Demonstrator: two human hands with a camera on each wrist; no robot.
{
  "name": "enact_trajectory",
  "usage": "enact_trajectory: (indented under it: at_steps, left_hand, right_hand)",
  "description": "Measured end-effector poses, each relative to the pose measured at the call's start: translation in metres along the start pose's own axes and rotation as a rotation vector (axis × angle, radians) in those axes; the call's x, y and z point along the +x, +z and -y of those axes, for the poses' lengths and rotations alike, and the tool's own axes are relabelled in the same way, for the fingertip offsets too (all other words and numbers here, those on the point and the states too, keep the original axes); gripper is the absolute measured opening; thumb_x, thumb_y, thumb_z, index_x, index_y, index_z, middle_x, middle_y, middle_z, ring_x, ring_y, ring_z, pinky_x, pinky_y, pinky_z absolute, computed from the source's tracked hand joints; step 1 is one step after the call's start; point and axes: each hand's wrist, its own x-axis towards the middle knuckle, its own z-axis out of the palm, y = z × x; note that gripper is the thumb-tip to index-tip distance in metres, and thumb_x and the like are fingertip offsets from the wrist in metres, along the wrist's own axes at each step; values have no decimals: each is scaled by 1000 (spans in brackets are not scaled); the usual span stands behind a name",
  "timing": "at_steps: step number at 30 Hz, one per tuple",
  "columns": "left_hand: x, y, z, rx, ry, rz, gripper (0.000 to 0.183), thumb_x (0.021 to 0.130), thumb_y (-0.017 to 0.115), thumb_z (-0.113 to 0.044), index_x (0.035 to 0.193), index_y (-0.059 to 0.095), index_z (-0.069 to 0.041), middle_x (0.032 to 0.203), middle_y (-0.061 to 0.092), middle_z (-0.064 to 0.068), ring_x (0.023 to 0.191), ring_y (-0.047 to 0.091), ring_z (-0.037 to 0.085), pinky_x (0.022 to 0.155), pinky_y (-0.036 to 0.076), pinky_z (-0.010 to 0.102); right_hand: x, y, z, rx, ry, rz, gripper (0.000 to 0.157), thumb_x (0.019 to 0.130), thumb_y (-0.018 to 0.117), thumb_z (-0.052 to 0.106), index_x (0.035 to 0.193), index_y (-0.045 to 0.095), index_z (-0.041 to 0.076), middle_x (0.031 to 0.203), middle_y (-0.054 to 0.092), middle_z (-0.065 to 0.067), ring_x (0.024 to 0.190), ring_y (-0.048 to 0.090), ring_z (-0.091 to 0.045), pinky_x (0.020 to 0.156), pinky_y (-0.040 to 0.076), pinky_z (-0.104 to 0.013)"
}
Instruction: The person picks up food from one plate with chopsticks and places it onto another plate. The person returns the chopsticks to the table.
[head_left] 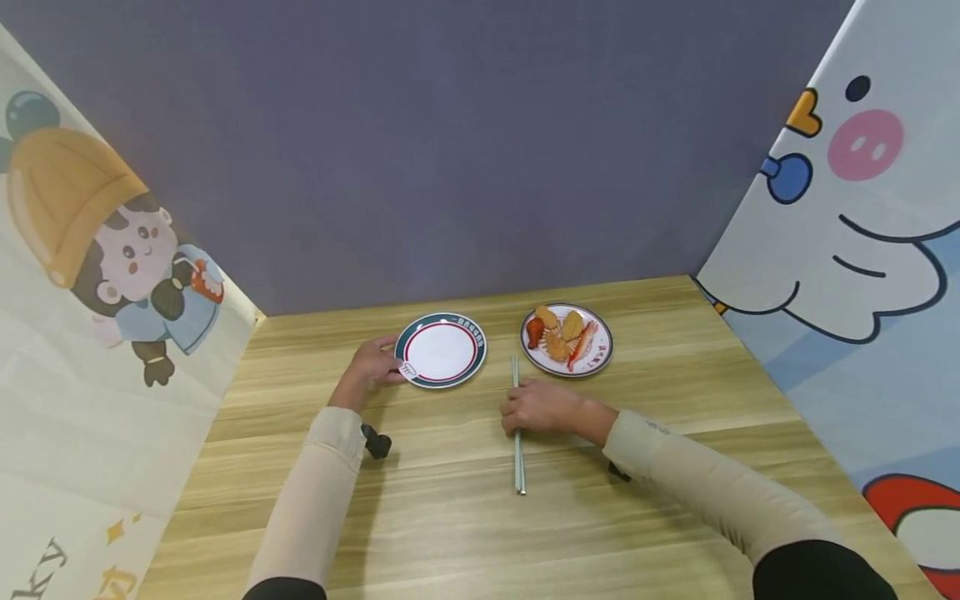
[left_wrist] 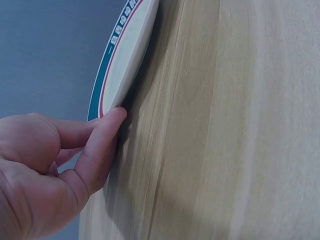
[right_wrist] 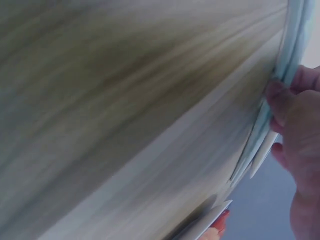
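Observation:
My left hand [head_left: 373,363] grips the left edge of a white plate [head_left: 441,350] with a green band and a red ring. In the left wrist view the thumb and fingers pinch that plate's rim [left_wrist: 125,60] close over the wooden table. Right of it, my right hand [head_left: 542,406] holds a pair of pale green chopsticks [head_left: 518,462] about midway along, their length pointing away from me. The right wrist view shows fingertips around the chopsticks [right_wrist: 256,131] near the tabletop.
A second plate [head_left: 581,370], dark-rimmed, stands beyond the right hand with several food pieces on it, among them a red-and-white strip [head_left: 582,346] and golden fried pieces [head_left: 572,325]. A grey wall [head_left: 480,167] closes the table's back; printed cartoon panels flank both sides.

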Motion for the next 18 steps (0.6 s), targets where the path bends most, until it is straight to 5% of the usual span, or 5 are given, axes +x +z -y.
enact_trajectory:
  at_steps: [5, 10, 13, 18]
  left_hand:
    - [-2, 0, -1, 24, 8, -11, 69, 94, 55, 12, 158, 36, -8, 125, 58, 27, 67, 69, 16, 75, 69, 33]
    - [-2, 1, -1, 43, 5, -15, 68, 95, 54, 11, 158, 36, -8, 124, 58, 28, 69, 69, 17, 74, 69, 32]
    - [-3, 1, 0, 58, 0, -22, 68, 95, 54, 10, 158, 37, -9, 126, 57, 28, 70, 69, 17, 74, 68, 32]
    - [-3, 2, 0, 43, 11, -23, 68, 95, 54, 11, 158, 37, -8, 123, 57, 29, 69, 69, 17, 74, 69, 32]
  right_hand:
    - [-4, 2, -3, -49, 38, -80, 11, 94, 60, 24, 101, 66, 29, 104, 66, 12, 95, 58, -10, 79, 52, -24]
    - [0, -13, -5, 22, 92, -163, 7, 99, 56, 18, 102, 61, 19, 102, 64, 4, 96, 60, -13, 84, 56, -26]
    - [3, -28, -8, 105, 129, -224, 2, 98, 58, 14, 99, 60, 15, 95, 62, 2, 88, 59, -14, 78, 57, -26]
    - [6, -49, -16, 208, 231, -302, 17, 86, 67, 5, 94, 54, 13, 85, 57, 2, 75, 54, -12, 63, 54, -24]
